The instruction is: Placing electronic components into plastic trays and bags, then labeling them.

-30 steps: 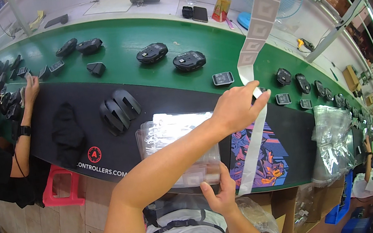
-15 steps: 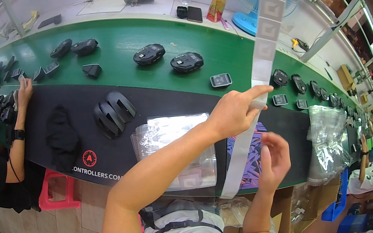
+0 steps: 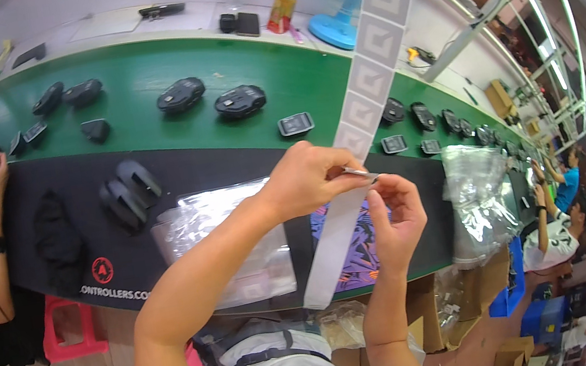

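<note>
The left hand [image 3: 305, 178] pinches a long strip of grey square stickers [image 3: 368, 77], which runs from 1 o'clock down to 6 o'clock over the black mat [image 3: 174, 168]. The right hand [image 3: 396, 212], just at 4 o'clock of the left, closes thumb and fingers on the strip's edge. Clear plastic bags [image 3: 223, 226] lie at 8 o'clock of the hands.

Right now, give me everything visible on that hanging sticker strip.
The sticker strip is a long pale grey backing ribbon carrying square labels with check marks. It hangs from the top edge down past the black mat, its lower end blank. The left hand pinches it mid-length; the right hand touches it beside that.
</note>
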Motion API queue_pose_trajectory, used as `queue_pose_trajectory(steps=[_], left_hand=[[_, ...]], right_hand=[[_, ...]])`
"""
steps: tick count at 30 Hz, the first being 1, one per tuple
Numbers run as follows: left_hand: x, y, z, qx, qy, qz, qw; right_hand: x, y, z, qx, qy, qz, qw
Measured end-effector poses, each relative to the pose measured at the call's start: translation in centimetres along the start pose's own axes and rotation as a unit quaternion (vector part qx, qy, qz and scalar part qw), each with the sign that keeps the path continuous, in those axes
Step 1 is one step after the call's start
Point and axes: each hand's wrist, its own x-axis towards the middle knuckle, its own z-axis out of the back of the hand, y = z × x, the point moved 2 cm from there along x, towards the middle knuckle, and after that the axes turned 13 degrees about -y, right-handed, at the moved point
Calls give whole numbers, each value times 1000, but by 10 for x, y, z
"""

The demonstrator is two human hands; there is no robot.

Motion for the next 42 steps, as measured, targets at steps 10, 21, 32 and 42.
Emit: queue_pose_trajectory(steps=[10,21,32,42], left_hand=[[-1,-9,-1,96,20,-68,993],[1,-10,0,114,10,-117,987],[-8,-9,-4,53,12,-77,996],[12,6,-14,92,-78,-54,991]], right_hand=[[11,15,14,16,-16,42,999],[13,16,8,27,-3,-13,1000],[1,13,18,16,-12,4,1000],[-54,63,28,90,15,18,996]])
